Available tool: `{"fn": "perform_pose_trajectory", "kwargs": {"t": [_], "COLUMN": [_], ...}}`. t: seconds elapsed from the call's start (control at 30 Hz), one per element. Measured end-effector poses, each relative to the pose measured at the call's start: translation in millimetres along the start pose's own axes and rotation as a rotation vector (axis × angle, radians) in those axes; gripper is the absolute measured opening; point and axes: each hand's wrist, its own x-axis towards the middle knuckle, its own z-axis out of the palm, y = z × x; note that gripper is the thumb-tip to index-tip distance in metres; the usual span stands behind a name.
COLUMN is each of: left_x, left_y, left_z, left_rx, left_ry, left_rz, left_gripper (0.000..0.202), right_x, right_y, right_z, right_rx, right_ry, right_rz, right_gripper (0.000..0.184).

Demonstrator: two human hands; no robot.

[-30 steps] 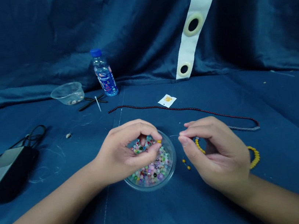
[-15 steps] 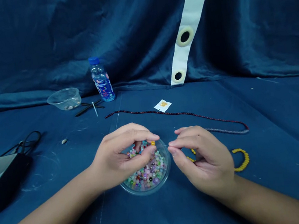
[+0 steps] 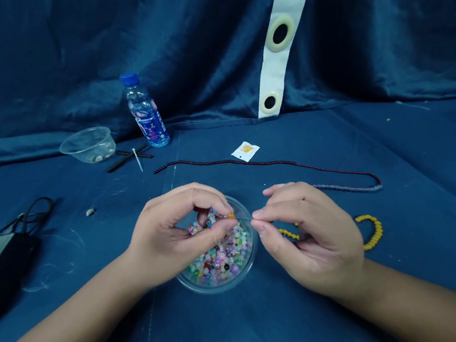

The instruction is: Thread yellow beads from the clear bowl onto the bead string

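Observation:
Between its thumb and forefinger my left hand (image 3: 181,234) pinches a small orange bead (image 3: 230,215). My right hand (image 3: 311,233) pinches a thin clear thread (image 3: 243,218) that stretches across toward the bead; whether it passes through the bead's hole is too small to tell. Under my left hand stands a round clear bowl (image 3: 217,289) full of mixed coloured beads (image 3: 223,256). A string of yellow beads (image 3: 373,232) lies on the blue cloth, partly hidden behind my right hand.
A dark red and grey bead strand (image 3: 269,162) curves behind my hands, near a small white packet (image 3: 245,150). At the back left are a bottle (image 3: 147,114), a clear bowl (image 3: 87,146) and crossed dark sticks (image 3: 126,158). A black case (image 3: 3,276) sits at left.
The thread end and bead have come closer, and more thread shows between my hands. My view has shifted slightly, so the background sits a little higher.

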Motion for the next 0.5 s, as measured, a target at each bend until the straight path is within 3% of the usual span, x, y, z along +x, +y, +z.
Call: {"fn": "perform_pose_trajectory", "kwargs": {"t": [0.5], "left_x": [2.4], "left_y": [2.0], "left_z": [-0.3], "left_rx": [0.063], "left_ry": [-0.009], "left_rz": [0.065], "left_gripper": [0.019], "right_x": [0.3], "right_y": [-1.2], "right_z": [0.3], "right_rx": [0.006], "right_ry": [-0.004], "right_rz": [0.014], "right_gripper": [0.015]}}
